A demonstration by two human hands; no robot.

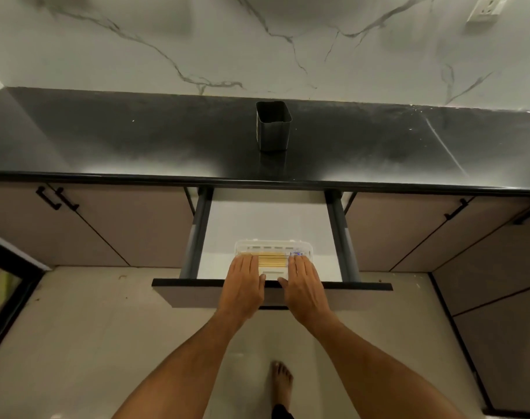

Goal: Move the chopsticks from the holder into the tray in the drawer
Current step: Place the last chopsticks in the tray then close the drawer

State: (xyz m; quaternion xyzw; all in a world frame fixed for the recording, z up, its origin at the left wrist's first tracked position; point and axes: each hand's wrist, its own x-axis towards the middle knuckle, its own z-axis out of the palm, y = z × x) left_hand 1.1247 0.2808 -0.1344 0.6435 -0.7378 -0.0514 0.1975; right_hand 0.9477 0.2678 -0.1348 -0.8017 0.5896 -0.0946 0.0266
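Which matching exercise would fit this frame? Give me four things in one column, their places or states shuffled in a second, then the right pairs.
Things:
1. holder
2. chopsticks
3. drawer
4. left hand

Places or states:
A. pulled open under the countertop
B. lying in the clear tray
C. flat on the left end of the tray, fingers straight
D. upright on the black countertop, nothing showing inside

Pairs: 1-D, 2-B, 3-A, 4-C
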